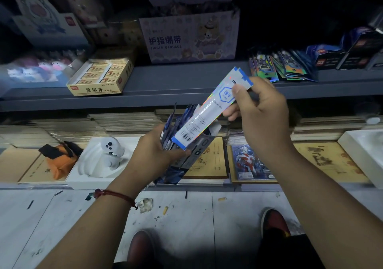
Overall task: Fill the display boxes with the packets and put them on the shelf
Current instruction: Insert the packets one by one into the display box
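Observation:
My left hand [154,151] grips a dark blue display box [187,156] held tilted in front of the lower shelf, with several blue packets [173,123] sticking out of its top. My right hand [261,113] pinches the upper end of a long white and blue packet [209,111] with a shiny holographic edge. The packet slants down to the left, and its barcode end lies at the box's open top, by my left thumb. The grey shelf [186,86] runs across just behind both hands.
On the grey shelf stand a yellow eraser box [99,77], a finger bandage carton [190,38], loose card packs [279,65] and dark boxes [342,55]. Below lie notebooks [207,158], an orange pouch [60,158] and a white controller [109,148] in a white tray. My shoes [273,223] stand on a littered floor.

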Tool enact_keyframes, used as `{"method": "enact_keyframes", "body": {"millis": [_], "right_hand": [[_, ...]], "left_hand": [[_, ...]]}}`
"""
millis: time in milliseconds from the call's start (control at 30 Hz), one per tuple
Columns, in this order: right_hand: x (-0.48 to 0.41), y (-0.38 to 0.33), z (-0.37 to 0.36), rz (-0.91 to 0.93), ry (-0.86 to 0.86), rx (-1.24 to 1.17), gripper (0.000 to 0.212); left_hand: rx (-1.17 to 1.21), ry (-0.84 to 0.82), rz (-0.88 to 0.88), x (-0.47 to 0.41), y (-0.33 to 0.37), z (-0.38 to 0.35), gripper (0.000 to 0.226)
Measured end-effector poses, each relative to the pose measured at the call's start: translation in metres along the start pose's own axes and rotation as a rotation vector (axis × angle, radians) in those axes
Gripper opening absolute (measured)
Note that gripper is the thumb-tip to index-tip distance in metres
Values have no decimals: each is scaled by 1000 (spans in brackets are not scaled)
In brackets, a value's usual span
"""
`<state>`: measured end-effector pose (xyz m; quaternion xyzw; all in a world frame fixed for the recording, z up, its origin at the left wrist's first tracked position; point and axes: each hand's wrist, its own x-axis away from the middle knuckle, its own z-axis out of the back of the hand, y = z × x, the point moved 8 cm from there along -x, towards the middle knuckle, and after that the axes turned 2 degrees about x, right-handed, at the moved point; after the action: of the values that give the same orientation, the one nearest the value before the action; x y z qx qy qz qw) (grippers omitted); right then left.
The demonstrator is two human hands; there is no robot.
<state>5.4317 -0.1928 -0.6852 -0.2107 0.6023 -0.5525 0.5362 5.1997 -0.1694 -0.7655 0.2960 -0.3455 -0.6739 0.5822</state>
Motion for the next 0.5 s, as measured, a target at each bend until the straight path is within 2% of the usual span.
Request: {"method": "enact_keyframes", "body": {"millis": [133, 333, 500], "right_hand": [[3, -10, -4, 117, -32, 111, 17], [1, -24, 12, 304, 101, 241, 11], [7, -33, 10, 394, 62, 285, 11]], "left_hand": [[-25, -5, -19, -2, 0, 0, 35], [12, -13, 21, -1, -5, 0, 42], [38, -22, 46, 0, -5, 1, 41]]}}
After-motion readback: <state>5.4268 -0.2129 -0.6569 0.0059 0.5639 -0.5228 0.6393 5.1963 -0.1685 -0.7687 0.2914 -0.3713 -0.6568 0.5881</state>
